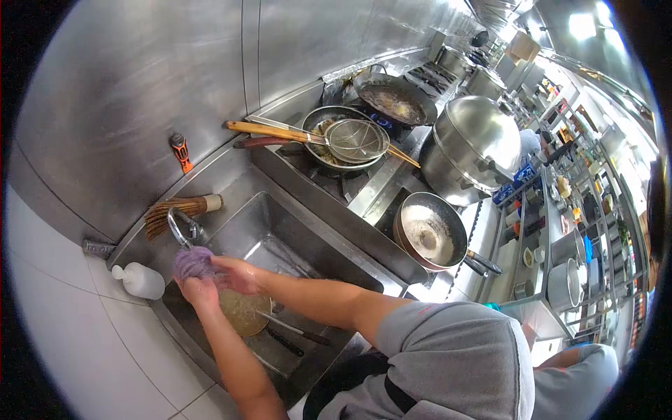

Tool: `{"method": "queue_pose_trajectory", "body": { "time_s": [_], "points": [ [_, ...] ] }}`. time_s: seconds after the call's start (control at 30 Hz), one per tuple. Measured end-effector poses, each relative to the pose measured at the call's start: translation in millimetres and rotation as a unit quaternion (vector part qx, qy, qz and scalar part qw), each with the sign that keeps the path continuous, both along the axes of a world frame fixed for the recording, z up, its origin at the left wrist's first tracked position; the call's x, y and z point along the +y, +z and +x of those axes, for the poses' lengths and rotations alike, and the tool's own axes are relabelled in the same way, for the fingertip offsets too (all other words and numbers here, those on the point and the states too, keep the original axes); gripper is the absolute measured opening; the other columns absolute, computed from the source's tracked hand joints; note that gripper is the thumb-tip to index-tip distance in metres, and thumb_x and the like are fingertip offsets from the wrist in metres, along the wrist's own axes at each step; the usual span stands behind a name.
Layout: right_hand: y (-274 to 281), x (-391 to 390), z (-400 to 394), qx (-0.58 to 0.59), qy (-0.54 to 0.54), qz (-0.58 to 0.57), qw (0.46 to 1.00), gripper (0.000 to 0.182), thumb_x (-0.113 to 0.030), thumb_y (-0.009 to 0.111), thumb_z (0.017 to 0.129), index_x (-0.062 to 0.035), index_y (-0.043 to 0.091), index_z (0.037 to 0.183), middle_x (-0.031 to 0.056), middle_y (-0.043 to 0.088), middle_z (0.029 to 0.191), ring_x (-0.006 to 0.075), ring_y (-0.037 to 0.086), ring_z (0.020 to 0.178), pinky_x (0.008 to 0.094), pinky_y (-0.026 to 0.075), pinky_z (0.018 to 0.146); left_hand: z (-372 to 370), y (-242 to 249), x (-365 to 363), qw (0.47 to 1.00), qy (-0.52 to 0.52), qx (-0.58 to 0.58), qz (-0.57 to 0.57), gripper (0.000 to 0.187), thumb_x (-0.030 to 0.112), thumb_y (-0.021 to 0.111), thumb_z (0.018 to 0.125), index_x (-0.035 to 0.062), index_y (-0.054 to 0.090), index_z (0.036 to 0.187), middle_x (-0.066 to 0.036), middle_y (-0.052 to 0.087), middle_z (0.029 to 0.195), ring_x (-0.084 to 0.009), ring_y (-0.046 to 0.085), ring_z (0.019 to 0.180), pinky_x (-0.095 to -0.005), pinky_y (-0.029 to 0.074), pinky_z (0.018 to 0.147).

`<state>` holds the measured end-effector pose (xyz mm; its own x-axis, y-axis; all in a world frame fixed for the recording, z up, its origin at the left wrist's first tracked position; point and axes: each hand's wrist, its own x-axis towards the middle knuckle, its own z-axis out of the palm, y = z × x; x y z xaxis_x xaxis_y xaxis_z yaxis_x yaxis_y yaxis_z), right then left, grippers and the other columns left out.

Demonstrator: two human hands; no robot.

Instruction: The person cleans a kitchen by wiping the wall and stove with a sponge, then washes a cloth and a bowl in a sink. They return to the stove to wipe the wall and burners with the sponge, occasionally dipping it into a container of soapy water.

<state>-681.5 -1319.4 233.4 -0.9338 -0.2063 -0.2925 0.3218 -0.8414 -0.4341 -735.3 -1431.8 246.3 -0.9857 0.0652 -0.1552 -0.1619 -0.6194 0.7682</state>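
Observation:
Under the curved faucet, a wet purple cloth is bunched between my two hands. My left hand grips it from below, and my right hand closes on its right side. Below my hands, in the metal sink, is a round pan or bowl with cloudy water. Handled utensils lie beside it.
A straw brush and white bottle stand near the faucet. Beyond are a strainer over a pan, a wok, a large steamer and a frying pan. Another person's shoulder is at the lower right.

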Motion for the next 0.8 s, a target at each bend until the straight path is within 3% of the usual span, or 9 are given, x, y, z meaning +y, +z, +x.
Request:
{"method": "queue_pose_trajectory", "body": {
  "time_s": [0.13, 0.27, 0.33, 0.47, 0.57, 0.63, 0.67, 0.73, 0.8],
  "points": [
    [55.9, -2.7, -5.7, 0.027, -0.002, -0.180, 0.983, 0.036, -0.024, 0.063, 0.089, -0.0071, 0.057, 0.120, 0.0104, 0.062, 0.111, 0.0222, 0.061, 0.101, 0.0392, 0.048, 0.090, -0.5, -64.6, 12.3, 0.934, 0.047, 0.207, -0.286, 0.059, 0.009, 0.053, 0.088, 0.0108, 0.034, 0.143, -0.016, 0.044, 0.138, -0.0313, 0.049, 0.122, -0.0436, 0.043, 0.102],
    [25.2, 0.9, -44.8, 0.041, -0.098, 0.177, 0.978, 0.037, -0.024, 0.068, 0.080, -0.0084, 0.060, 0.112, 0.0098, 0.063, 0.111, 0.0231, 0.061, 0.102, 0.0405, 0.048, 0.090, 29.6, -77.8, -11.1, 0.933, -0.049, 0.205, -0.293, 0.061, 0.023, 0.052, 0.092, 0.0120, 0.027, 0.147, -0.017, 0.031, 0.148, -0.0344, 0.039, 0.132, -0.0504, 0.036, 0.107],
    [23.1, -1.7, -44.5, 0.153, -0.120, 0.378, 0.905, 0.037, -0.023, 0.071, 0.076, -0.0080, 0.061, 0.109, 0.0114, 0.064, 0.109, 0.0248, 0.061, 0.101, 0.0414, 0.048, 0.090, 39.5, -71.2, -30.6, 0.909, -0.366, -0.073, 0.186, 0.065, 0.043, 0.048, 0.094, 0.0128, 0.027, 0.147, -0.018, 0.031, 0.148, -0.0360, 0.034, 0.135, -0.0571, 0.029, 0.110],
    [12.5, -24.6, -9.9, 0.374, -0.147, 0.633, 0.662, 0.036, -0.018, 0.076, 0.067, -0.0048, 0.064, 0.098, 0.0165, 0.065, 0.099, 0.0265, 0.062, 0.097, 0.0408, 0.048, 0.084, 45.1, -10.5, -7.7, 0.885, -0.299, 0.129, 0.333, 0.079, 0.068, 0.035, 0.091, 0.0054, 0.035, 0.140, -0.020, 0.039, 0.141, -0.0373, 0.036, 0.132, -0.0534, 0.027, 0.112],
    [22.0, -31.4, 0.3, 0.326, -0.118, 0.679, 0.647, 0.029, -0.021, 0.074, 0.073, -0.0024, 0.065, 0.093, 0.0161, 0.066, 0.100, 0.0264, 0.063, 0.096, 0.0418, 0.047, 0.080, 25.2, -45.7, -16.2, 0.952, -0.192, 0.093, 0.219, 0.063, 0.058, 0.045, 0.092, 0.0052, 0.045, 0.127, -0.018, 0.050, 0.128, -0.0351, 0.046, 0.124, -0.0506, 0.035, 0.106],
    [21.2, -31.1, -0.7, 0.097, -0.134, 0.380, 0.910, 0.023, -0.023, 0.066, 0.084, -0.0029, 0.063, 0.095, 0.0117, 0.065, 0.095, 0.0250, 0.063, 0.090, 0.0403, 0.049, 0.079, 15.0, -39.4, -12.1, 0.991, -0.082, 0.011, 0.109, 0.039, 0.039, 0.056, 0.089, 0.0063, 0.050, 0.110, -0.014, 0.057, 0.112, -0.0318, 0.055, 0.111, -0.0467, 0.044, 0.097],
    [16.3, -33.2, -3.8, 0.096, -0.133, 0.378, 0.911, 0.023, -0.023, 0.066, 0.084, -0.0029, 0.063, 0.095, 0.0117, 0.065, 0.095, 0.0250, 0.063, 0.090, 0.0403, 0.049, 0.079, 11.7, -31.3, -10.0, 0.998, -0.008, -0.059, 0.037, 0.023, 0.023, 0.063, 0.086, 0.0075, 0.051, 0.098, -0.012, 0.061, 0.100, -0.0291, 0.060, 0.101, -0.0438, 0.050, 0.090],
    [4.1, -35.0, -11.8, -0.087, -0.146, -0.093, 0.981, 0.018, -0.020, 0.057, 0.091, -0.0049, 0.061, 0.099, 0.0087, 0.065, 0.095, 0.0229, 0.063, 0.089, 0.0391, 0.051, 0.080, 24.2, -14.9, -3.1, 0.999, 0.029, 0.028, -0.034, 0.018, 0.012, 0.060, 0.081, 0.0080, 0.052, 0.097, -0.012, 0.062, 0.094, -0.0276, 0.061, 0.095, -0.0434, 0.051, 0.086],
    [-5.2, -23.4, -8.1, -0.039, -0.072, -0.125, 0.989, 0.017, -0.019, 0.057, 0.090, -0.0051, 0.060, 0.100, 0.0087, 0.065, 0.096, 0.0223, 0.063, 0.090, 0.0386, 0.051, 0.081, 43.7, 8.5, 7.3, 0.955, 0.073, 0.167, -0.234, 0.020, 0.001, 0.055, 0.069, 0.0081, 0.055, 0.088, -0.012, 0.062, 0.083, -0.0265, 0.060, 0.081, -0.0402, 0.051, 0.077]
  ]
}}
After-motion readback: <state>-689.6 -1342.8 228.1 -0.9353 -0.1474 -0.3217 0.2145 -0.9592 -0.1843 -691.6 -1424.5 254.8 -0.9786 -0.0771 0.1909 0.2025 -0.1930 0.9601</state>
